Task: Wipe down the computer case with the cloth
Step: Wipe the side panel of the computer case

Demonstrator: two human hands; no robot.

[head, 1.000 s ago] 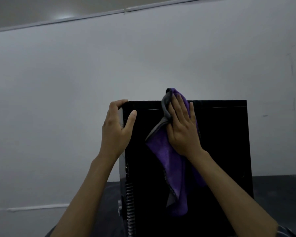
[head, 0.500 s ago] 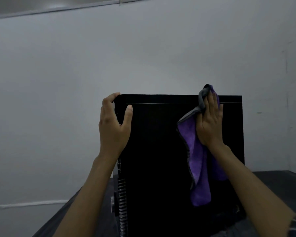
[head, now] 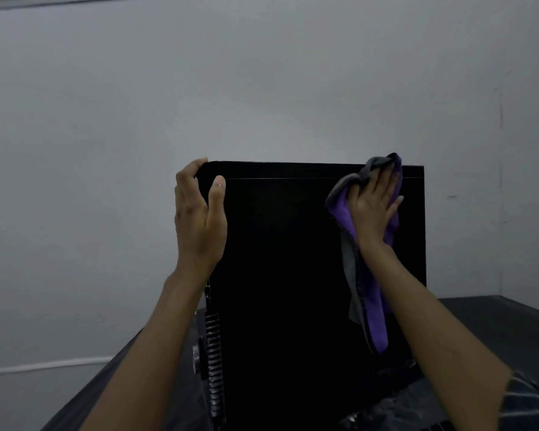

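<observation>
A black computer case (head: 287, 275) stands upright on a dark table, its broad side panel facing me. My left hand (head: 199, 219) grips its top left corner, fingers curled over the edge and thumb on the panel. My right hand (head: 375, 209) presses a purple cloth with a grey edge (head: 372, 309) flat against the upper right of the panel, fingers straight and spread. The cloth bunches above my fingertips at the case's top edge and hangs down below my wrist.
The dark table (head: 495, 315) runs out to the right and left of the case. A plain pale wall (head: 262, 88) stands close behind. Vent slots and a round knob (head: 213, 359) show on the case's left face.
My right hand has slid the cloth from the panel's upper middle to its upper right. My left hand has kept its grip on the corner.
</observation>
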